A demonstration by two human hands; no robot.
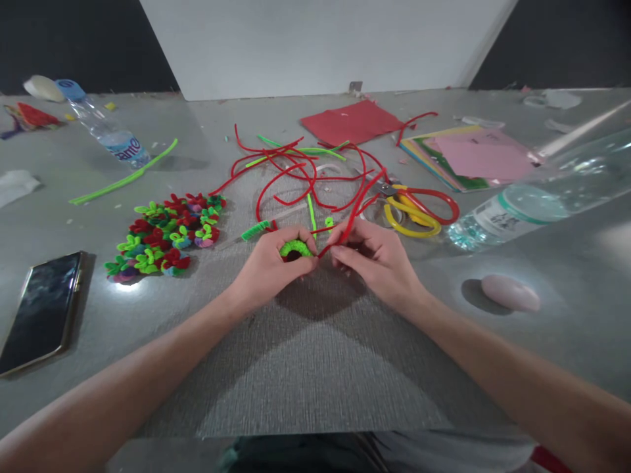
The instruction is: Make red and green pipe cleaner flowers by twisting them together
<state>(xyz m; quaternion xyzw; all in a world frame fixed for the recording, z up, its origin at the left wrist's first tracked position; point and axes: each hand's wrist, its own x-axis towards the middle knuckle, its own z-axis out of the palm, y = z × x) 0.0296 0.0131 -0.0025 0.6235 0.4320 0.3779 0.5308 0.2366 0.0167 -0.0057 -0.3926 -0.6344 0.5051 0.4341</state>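
Observation:
In the middle of the head view, my left hand [276, 263] is closed around a green pipe cleaner ring [294, 247], wound into a thick curl. My right hand [377, 259] pinches a red pipe cleaner [355, 213], whose long end rises up between the hands. Its lower end reaches my left fingertips and the ring; how it joins there is hidden by the fingers. Just beyond my hands lies a loose tangle of red pipe cleaners [296, 164] with some green ones. A green coiled piece [256, 230] rests beside my left knuckles.
Left lie small red and green pipe cleaner flowers [162, 233], a phone [42, 309] and a water bottle [108, 128]. Scissors [419, 209], a large clear bottle [522, 207], coloured sheets [483, 157] and a pinkish oval object [511, 293] are right. Red sheet [351, 123] lies behind.

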